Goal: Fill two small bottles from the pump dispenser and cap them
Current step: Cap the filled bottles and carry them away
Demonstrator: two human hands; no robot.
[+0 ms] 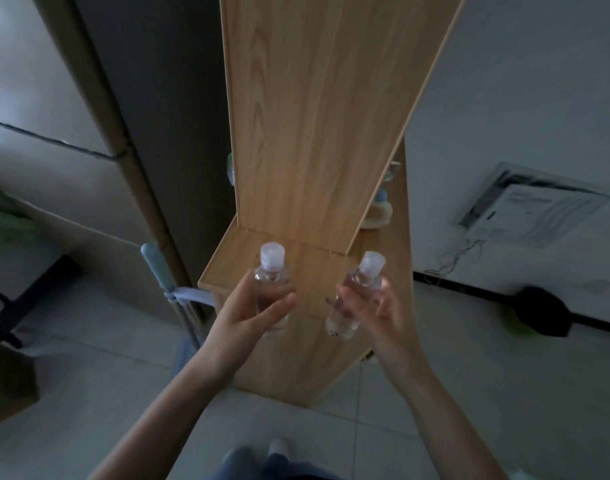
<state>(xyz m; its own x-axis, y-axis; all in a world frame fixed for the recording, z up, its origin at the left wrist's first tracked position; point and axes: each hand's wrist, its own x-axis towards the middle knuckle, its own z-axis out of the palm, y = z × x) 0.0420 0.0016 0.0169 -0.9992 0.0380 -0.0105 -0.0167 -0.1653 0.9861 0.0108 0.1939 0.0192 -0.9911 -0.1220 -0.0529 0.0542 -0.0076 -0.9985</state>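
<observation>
My left hand (pixel 251 311) grips a small clear bottle (pixel 272 277) with a white flip cap on, held upright. My right hand (pixel 372 306) grips a second small clear bottle (pixel 352 306), also capped and tilted a little to the right. Both bottles are held above the low wooden ledge (pixel 314 271) of a tall wooden shelf unit. A pump dispenser does not show in this view.
The shelf's tall wooden panel (pixel 324 116) rises behind the bottles. A mop handle (pixel 158 268) leans at the shelf's left, beside a grey cabinet (pixel 54 98). Small items (pixel 378 209) sit on the shelf's right side. A white wall box (pixel 532 206) and a black object (pixel 542 313) lie right.
</observation>
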